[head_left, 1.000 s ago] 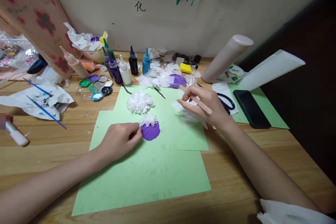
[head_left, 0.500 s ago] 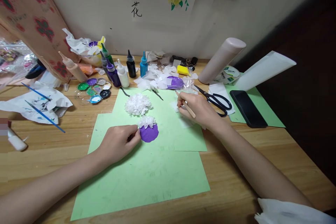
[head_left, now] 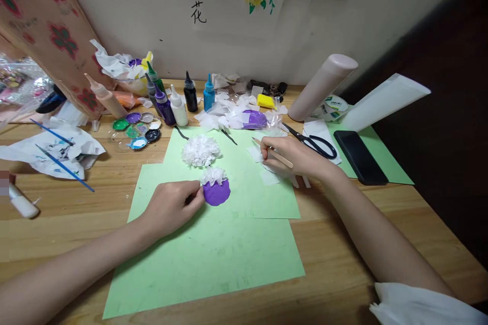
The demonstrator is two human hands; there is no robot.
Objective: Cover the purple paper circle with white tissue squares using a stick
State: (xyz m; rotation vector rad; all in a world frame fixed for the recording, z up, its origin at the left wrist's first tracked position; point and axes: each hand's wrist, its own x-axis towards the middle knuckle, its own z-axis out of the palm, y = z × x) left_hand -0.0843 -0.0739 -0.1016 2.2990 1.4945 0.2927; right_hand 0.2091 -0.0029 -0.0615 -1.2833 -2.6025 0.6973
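Note:
My left hand (head_left: pixel 173 208) rests on the green paper (head_left: pixel 213 254), thumb and forefinger pinched at the left edge of a flat purple disc (head_left: pixel 217 194). White crumpled tissue petals (head_left: pixel 213 176) cover the disc's upper part. Above it lies a fuller white tissue flower (head_left: pixel 201 151), with dark painted strokes (head_left: pixel 229 137) close by. My right hand (head_left: pixel 287 155) is closed round a thin, pointed wooden stick (head_left: pixel 281 158), its tip toward the upper left. Small white tissue pieces (head_left: pixel 270 177) lie beneath that hand, some partly hidden.
Black-handled scissors (head_left: pixel 322 146) and a phone (head_left: pixel 360 157) lie at the right, before two upright tubes (head_left: pixel 324 86). Paint bottles (head_left: pixel 164 109), a paint palette (head_left: pixel 138 132) and tissue scraps (head_left: pixel 224 114) line the back. Blue brushes (head_left: pixel 64 167) lie on a stained tissue at left.
My right hand has shifted slightly right, and the stick has turned so that its pointed tip shows. More tissue pieces are visible under that hand. My left hand stays at the purple disc.

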